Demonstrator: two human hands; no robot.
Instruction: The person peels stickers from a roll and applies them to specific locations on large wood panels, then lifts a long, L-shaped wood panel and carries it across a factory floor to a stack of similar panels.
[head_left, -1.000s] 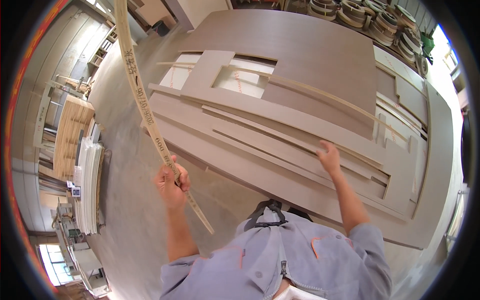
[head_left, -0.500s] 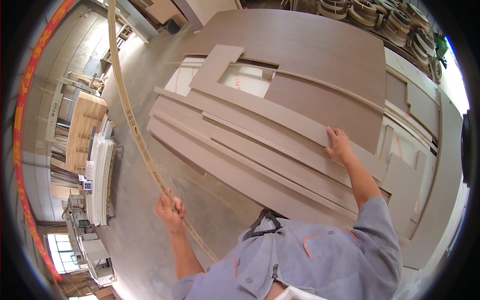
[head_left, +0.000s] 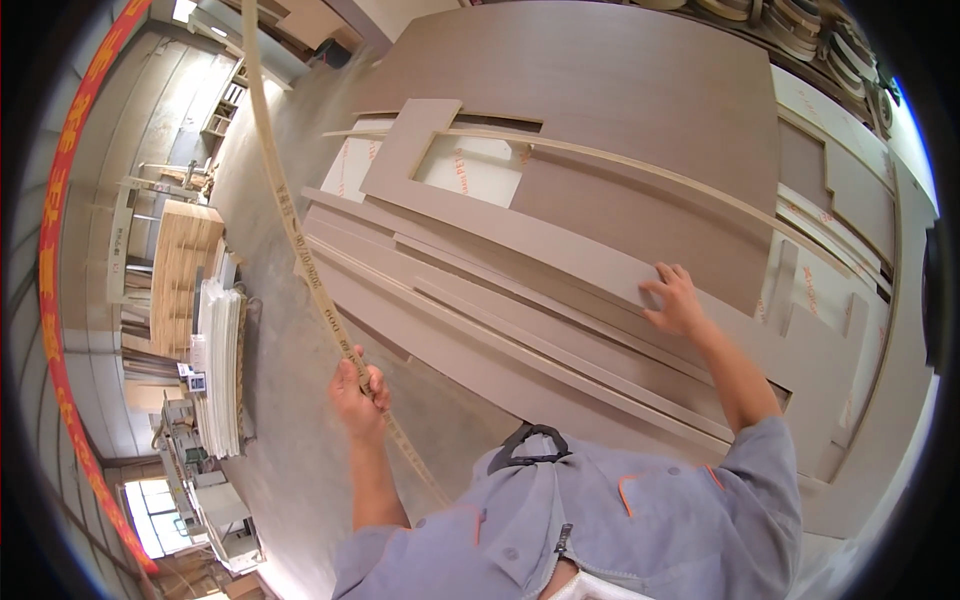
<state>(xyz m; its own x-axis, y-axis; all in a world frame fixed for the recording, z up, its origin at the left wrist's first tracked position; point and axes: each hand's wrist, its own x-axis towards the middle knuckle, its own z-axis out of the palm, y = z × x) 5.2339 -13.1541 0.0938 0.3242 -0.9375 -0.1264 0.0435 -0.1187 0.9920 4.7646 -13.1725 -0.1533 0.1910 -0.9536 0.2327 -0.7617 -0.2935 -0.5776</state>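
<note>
My left hand [head_left: 361,393] is closed around a long, thin, pale wooden strip [head_left: 292,222] with dark print along it. The strip slants up past the top left of the picture, and its lower end runs down toward my waist. On the right, my right hand [head_left: 676,302] lies on a long grey-brown panel with a cutout [head_left: 560,238], near its upper edge. Its fingers are partly bent and apart, gripping nothing that I can see. Narrow grey-brown boards [head_left: 480,290] lie stacked on the near side of that panel.
A large brown sheet [head_left: 600,80] lies beyond the cut panel, with another thin strip [head_left: 640,170] across it. White printed sheets [head_left: 470,165] show through the openings. Curved rolls [head_left: 795,20] sit at the far right. Stacked wooden boards [head_left: 185,275] and white sheets [head_left: 220,365] stand left.
My left hand, with the strip, sits slightly farther right and lower in the picture. The right hand stays on the panel, its fingers a little more bent. The whole view has shifted somewhat.
</note>
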